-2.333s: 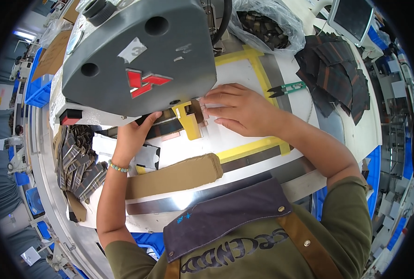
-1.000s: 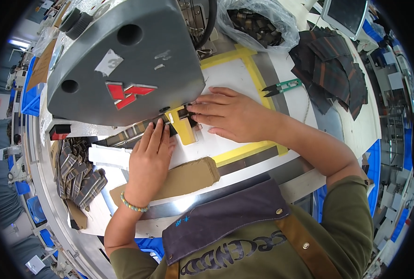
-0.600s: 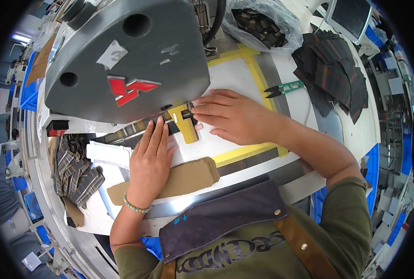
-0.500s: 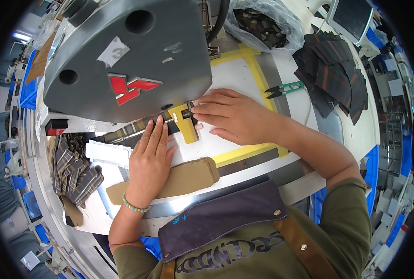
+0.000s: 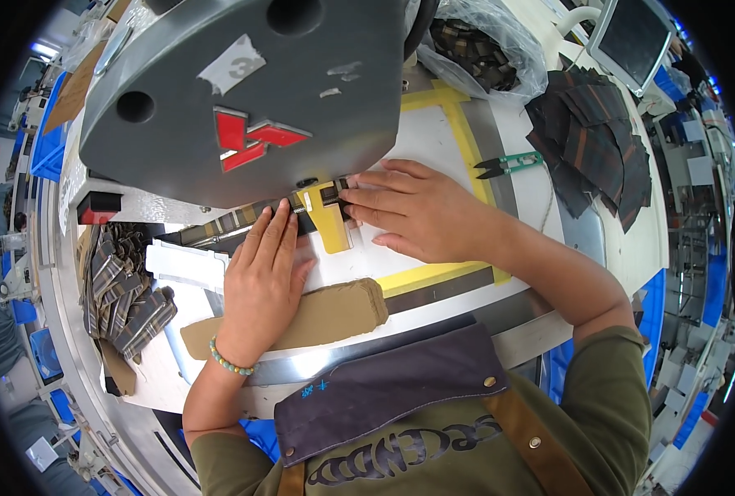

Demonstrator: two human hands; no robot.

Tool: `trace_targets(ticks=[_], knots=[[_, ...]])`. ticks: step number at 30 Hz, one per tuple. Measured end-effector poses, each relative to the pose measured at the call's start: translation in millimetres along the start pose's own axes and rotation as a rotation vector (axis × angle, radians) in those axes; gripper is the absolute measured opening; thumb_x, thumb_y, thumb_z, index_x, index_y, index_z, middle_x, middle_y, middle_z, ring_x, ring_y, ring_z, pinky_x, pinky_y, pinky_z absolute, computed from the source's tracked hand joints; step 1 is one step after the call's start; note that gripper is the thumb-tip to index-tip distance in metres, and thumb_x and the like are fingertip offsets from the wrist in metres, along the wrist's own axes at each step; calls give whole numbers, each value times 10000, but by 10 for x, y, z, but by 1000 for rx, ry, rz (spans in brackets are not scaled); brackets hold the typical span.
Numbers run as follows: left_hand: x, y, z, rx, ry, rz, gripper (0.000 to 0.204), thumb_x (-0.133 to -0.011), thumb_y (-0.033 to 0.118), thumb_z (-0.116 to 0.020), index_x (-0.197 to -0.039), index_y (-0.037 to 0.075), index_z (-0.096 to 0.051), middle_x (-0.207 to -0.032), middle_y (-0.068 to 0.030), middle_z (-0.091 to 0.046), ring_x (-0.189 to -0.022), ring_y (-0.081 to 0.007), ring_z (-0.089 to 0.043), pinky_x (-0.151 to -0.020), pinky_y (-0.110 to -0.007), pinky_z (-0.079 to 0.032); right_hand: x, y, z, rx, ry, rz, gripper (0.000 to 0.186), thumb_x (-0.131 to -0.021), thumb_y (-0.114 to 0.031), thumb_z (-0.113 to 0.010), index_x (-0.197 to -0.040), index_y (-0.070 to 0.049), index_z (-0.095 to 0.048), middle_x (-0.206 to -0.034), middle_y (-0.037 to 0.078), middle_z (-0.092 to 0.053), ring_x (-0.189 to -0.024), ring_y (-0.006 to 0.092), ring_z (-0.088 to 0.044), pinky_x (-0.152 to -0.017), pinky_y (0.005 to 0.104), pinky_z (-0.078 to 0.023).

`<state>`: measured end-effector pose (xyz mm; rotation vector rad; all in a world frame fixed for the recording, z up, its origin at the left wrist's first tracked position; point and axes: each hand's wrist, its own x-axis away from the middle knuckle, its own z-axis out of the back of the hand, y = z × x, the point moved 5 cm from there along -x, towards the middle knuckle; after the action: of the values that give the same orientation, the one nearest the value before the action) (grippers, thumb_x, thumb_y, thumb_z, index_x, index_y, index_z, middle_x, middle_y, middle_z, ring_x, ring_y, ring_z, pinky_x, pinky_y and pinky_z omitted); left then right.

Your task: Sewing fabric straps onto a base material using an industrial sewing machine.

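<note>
1. Plaid fabric strip is lying under the grey sewing machine head, running left from the yellow guide; both hands are pressing on it.
2. Left hand: fingers are lying flat and extended, close together, tips touching the strip just left of the yellow guide. Not gripping, just pressing down.
3. Right hand: fingers are curling slightly, tips pinching or pressing the dark end of the strip right at the guide, under the machine's front edge. Cannot tell if it is a true pinch or only pressure.
4. Fingertips of both hands are sitting near each other, either side of the guide.
5. Left wrist is wearing a green bead bracelet. Heel of the left hand is resting over a tan padded piece lying on the white worktop.
6. Yellow tape border is framing the white area under the right hand.
7. Green thread snips are lying on the worktop, right of the right hand, apart from it.
8. Stack of dark plaid cut pieces is sitting further right; clear plastic bag holding more pieces is sitting above it.
9. Pile of striped strips is lying left of the left hand, near a white block.
10. Dark apron with brown straps is showing at the bottom edge.
</note>
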<state>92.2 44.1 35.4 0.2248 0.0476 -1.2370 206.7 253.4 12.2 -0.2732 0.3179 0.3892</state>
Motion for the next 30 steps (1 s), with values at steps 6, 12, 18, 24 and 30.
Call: trace_targets(ticks=[6,12,18,24,30], knots=[[-6,-17,-15,-33,0,-4,604,-924,176,-815,-1438,-91,-646,-1580,-221,-615,-1423,-413,-606,-1169,-482,-518,-2,-6,-24,23,19,-14,425,-1027,-340,-719,-1355,-73,-753,-1534,79,-668,-1480,267,-553,-1253,480,-408],[21,-50,-54,-52,-3,-3,591,-945,188,-802,-1443,-87,-644,-1609,-202,-593,-1431,-404,-592,-1166,-488,-504,-7,83,31,-86,59,-65,420,-974,-273,-773,-1326,-44,-743,-1435,90,-696,-1448,287,-568,-1240,484,-421],[-4,-36,-38,-75,-12,-30,589,-957,200,-794,-1451,-83,-642,-1616,-193,-586,-1429,-394,-586,-1157,-493,-496,-33,53,30,-85,61,-76,441,-975,-264,-769,-1345,-28,-725,-1457,93,-679,-1472,291,-551,-1232,494,-430],[-5,-48,-31,-32,1,-17,592,-944,170,-804,-1458,-78,-645,-1613,-191,-590,-1430,-396,-586,-1159,-496,-497,-30,52,5,-17,18,-63,448,-1030,-314,-719,-1379,-35,-723,-1507,76,-668,-1495,287,-530,-1248,493,-416],[-8,-65,-29,-3,-8,-4,601,-930,154,-819,-1458,-78,-647,-1609,-188,-594,-1432,-399,-585,-1163,-490,-506,-24,12,9,55,-2,-51,442,-1036,-334,-714,-1378,-54,-739,-1502,62,-676,-1484,271,-541,-1253,485,-411]])
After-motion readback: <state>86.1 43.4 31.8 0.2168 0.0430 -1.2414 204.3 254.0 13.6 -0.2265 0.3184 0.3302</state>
